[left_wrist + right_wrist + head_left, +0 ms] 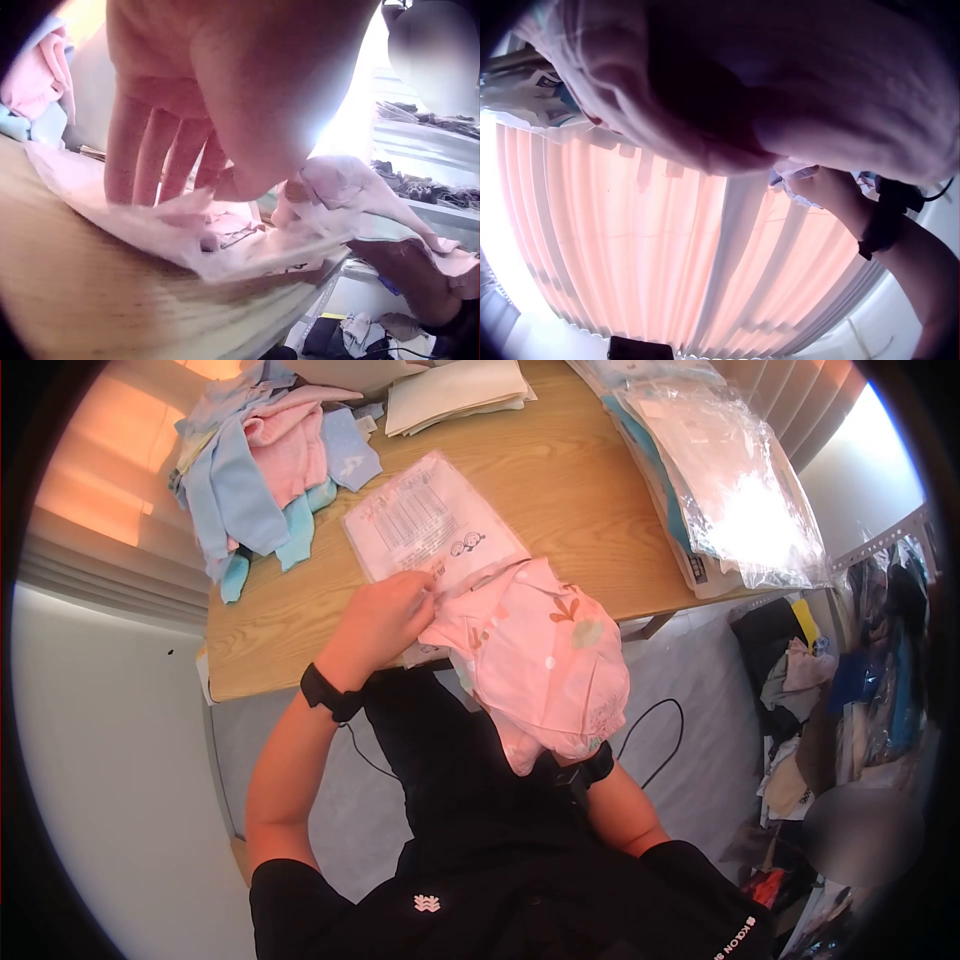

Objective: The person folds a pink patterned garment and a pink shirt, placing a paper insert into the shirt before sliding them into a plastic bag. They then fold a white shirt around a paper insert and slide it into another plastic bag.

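My left hand (385,615) pinches the edge of a clear plastic bag (440,510) with printed text and small cartoon faces, lying on the table. In the left wrist view the fingers (142,161) reach down at the bag's lifted film (187,247). A pink baby garment (545,660) with leaf prints and snap buttons lies bunched at the bag's near end and hangs past the table edge. My right hand holds it from below, mostly hidden by the cloth; a bit of that hand (289,210) shows beside the bag's mouth in the left wrist view.
Folded blue and pink baby clothes (270,460) are heaped at the table's (580,490) back left. A stack of cream sheets (460,395) lies at the back. Shiny plastic-wrapped packs (730,480) overhang the right edge. More clothes (800,680) are piled at the right, and a cable (665,730) loops below.
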{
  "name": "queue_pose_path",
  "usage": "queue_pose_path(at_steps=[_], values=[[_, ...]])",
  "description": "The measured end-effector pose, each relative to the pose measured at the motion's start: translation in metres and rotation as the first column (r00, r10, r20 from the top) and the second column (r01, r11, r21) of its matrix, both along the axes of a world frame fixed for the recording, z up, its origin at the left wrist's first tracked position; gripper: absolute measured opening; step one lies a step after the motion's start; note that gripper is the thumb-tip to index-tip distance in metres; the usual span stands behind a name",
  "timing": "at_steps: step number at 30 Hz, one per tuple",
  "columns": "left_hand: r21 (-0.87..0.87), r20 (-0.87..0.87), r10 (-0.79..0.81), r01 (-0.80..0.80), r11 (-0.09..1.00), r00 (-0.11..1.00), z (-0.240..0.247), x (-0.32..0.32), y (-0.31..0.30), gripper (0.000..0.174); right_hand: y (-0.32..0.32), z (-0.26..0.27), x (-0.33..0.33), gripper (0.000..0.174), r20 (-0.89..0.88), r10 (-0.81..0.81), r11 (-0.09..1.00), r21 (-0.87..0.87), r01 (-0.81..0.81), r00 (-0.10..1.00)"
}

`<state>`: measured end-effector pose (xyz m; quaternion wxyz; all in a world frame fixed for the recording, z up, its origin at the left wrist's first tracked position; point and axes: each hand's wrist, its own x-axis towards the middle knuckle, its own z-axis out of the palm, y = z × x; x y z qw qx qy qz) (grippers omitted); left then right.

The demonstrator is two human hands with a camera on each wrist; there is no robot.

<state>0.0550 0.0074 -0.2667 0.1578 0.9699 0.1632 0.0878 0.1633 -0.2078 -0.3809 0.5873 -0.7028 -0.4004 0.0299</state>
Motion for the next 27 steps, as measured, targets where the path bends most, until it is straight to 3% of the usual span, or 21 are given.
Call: queue_pose_path(at_steps=[10, 16, 25, 27], values=[[0.089, 0.178, 0.068, -0.085, 0.992, 0.982, 0.013, 0.004, -0.029, 0.012, -0.012, 0.002, -0.004, 0.063, 0.001, 0.013, 1.000, -0.009, -0.013, 1.000], [0.007, 0.198, 0.109, -0.113, 0.994, 0.974, 0.016, 0.004, -0.055, 0.012, -0.018, 0.004, -0.012, 0.062, -0.003, 0.046, 0.999, -0.017, -0.046, 0.999], [0.000, 0.135, 0.059, -0.059, 0.998, 0.989, 0.031, -0.002, -0.078, 0.012, -0.021, 0.007, -0.021, 0.061, 0.001, 0.074, 0.997, -0.019, -0.074, 0.997], [0.022, 0.186, 0.036, -0.041, 0.999, 0.982, 0.031, 0.000, -0.081, 0.012, -0.021, 0.008, -0.021, 0.060, 0.006, 0.078, 0.997, -0.016, -0.078, 0.997]])
